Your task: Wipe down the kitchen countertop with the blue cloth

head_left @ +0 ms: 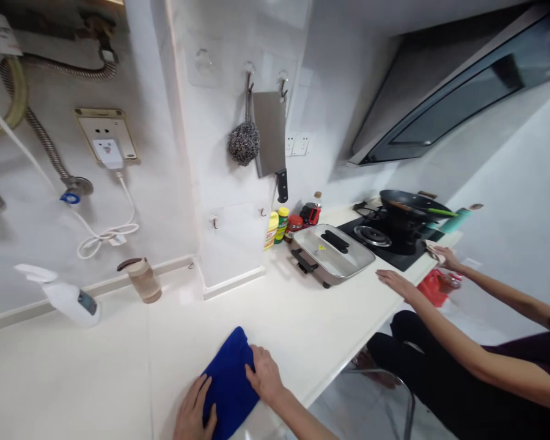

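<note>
A folded dark blue cloth [231, 388] lies on the white countertop, close to me. My left hand [194, 410] rests on its left edge, thumb apart from the stretched fingers. On the opposite edge lies my right hand [266, 374], its thumb and fingers also spread and touching the fabric. Both hands look open, pressing on the cloth rather than wrapped round it. The underside of the cloth is hidden, and its lower end reaches the bottom of the view.
A white spray bottle [71, 299] and a brownish jug [143, 281] stand by the wall. An electric pan [332, 253] with a glass lid sits right, near a wok [407, 205]. A cleaver [270, 131] hangs above. Another person's hand [396, 282] rests at the counter edge.
</note>
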The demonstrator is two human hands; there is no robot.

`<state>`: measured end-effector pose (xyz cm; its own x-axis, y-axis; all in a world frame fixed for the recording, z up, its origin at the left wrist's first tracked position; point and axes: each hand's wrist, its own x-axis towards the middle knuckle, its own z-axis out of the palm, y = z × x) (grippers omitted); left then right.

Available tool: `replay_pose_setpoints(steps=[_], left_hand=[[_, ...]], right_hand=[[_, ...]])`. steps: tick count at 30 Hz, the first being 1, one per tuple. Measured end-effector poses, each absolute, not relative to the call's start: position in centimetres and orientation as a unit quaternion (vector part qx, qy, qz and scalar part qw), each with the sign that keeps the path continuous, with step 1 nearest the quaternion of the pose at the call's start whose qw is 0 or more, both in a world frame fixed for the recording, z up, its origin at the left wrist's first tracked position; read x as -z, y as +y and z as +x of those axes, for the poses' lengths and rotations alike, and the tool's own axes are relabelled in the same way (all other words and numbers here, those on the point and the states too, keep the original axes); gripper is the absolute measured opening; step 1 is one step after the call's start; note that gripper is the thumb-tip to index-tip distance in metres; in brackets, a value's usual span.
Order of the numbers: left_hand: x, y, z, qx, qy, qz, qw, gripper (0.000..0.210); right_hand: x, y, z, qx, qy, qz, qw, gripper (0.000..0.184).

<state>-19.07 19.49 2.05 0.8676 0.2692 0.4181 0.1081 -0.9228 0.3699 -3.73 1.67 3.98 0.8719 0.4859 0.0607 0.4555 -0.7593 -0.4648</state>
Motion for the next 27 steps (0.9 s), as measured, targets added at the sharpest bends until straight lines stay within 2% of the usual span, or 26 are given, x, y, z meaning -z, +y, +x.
replay_pose_setpoints(steps=[3, 8, 11, 16, 21, 27], left_hand=[[-2.3, 20.2, -18.8, -0.216, 0.118, 0.943, 0.223, 0.038], [-3.9, 20.1, -17.2, -0.216, 0.101, 0.929, 0.283, 0.032], [-4.8, 20.6, -16.1, -0.239, 0.100, 0.923, 0.286, 0.035], [-4.1, 24.0, -15.8, -0.232, 0.192, 0.923, 0.242, 0.045], [-4.3, 26.9, -15.4, -0.217, 0.288, 0.913, 0.191, 0.056], [-6.4, 26.9, -13.6, -0.185, 0.429, 0.873, 0.139, 0.063]], right_hand=[[-4.0, 1.5, -4.3, -0.038, -0.243, -0.937, 0.249, 0.038], [-5.1, -1.3, -2.0, -0.004, -0.210, -0.935, 0.287, 0.030], [-6.2, -4.0, 1.1, 0.036, -0.172, -0.942, 0.288, 0.041], [-6.6, -4.8, 3.4, 0.106, -0.152, -0.952, 0.245, 0.064], [-3.9, -0.1, -0.5, 0.053, -0.239, -0.957, 0.157, 0.069], [-3.2, -3.3, -1.5, 0.044, -0.334, -0.929, 0.153, 0.069]])
